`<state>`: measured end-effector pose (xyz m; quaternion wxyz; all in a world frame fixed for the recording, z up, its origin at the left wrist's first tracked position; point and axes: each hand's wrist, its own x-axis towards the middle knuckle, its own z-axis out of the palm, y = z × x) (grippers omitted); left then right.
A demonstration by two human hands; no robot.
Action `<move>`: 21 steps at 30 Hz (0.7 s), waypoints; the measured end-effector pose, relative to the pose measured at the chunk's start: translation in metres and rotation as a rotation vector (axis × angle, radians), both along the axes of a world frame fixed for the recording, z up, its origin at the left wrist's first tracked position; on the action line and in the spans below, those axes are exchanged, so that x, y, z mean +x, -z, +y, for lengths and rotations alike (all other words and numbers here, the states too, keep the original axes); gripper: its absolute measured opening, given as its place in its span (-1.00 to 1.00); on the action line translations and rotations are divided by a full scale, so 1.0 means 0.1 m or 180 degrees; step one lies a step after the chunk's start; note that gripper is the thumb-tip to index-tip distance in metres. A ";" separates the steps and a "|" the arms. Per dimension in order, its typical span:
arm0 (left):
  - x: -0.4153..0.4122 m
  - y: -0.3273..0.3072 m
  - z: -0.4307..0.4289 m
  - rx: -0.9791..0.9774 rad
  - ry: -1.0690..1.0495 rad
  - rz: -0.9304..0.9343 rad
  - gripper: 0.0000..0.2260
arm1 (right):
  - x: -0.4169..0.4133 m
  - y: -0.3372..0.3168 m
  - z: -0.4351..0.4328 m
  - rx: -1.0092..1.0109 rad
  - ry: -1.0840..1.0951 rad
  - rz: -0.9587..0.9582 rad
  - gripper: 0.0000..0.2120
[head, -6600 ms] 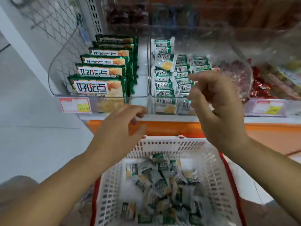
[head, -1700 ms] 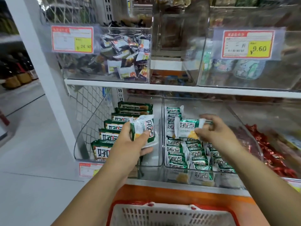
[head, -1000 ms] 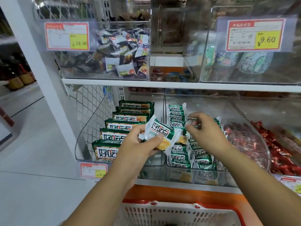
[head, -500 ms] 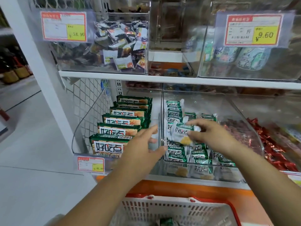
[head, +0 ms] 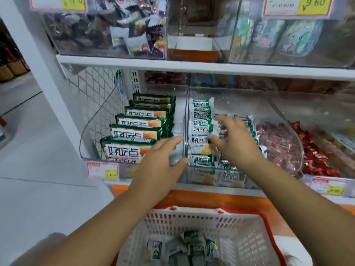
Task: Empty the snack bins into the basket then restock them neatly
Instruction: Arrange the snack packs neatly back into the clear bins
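Small green-and-white snack packets (head: pixel 200 129) stand in neat rows inside the clear bin (head: pixel 240 104), others heaped in the white basket (head: pixel 247 240) at 6 o'clock.

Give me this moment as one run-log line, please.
phase: restocking | left hand: open, empty | right hand: open over small packets in clear bin | basket: packets remain

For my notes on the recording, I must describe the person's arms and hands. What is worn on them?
Nothing is worn that the picture shows. The left hand and the right hand are bare, without gloves, and no ring, watch or bracelet is visible. Both forearms are uncovered down to the picture's edge; no sleeve appears.
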<state>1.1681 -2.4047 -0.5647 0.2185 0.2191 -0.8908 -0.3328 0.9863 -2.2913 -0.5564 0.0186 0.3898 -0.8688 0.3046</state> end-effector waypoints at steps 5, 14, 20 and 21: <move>0.37 0.15 0.20 -0.0062 0.0121 0.0320 -0.72 | 0.53 -0.10 0.51 -0.1173 -0.0612 0.0273 -0.79; 0.79 2.01 0.38 0.0639 0.0646 -0.2166 -0.60 | 0.94 2.13 1.39 0.1696 -0.0427 -0.1652 -0.61; 0.87 3.00 0.52 0.1650 -0.0360 -0.2389 -0.64 | 0.87 3.21 1.34 0.1769 0.0441 -0.2492 -0.56; 0.88 3.12 0.56 0.1735 -0.0447 -0.2400 -0.66 | 0.87 3.32 1.28 0.1643 0.0602 -0.2593 -0.55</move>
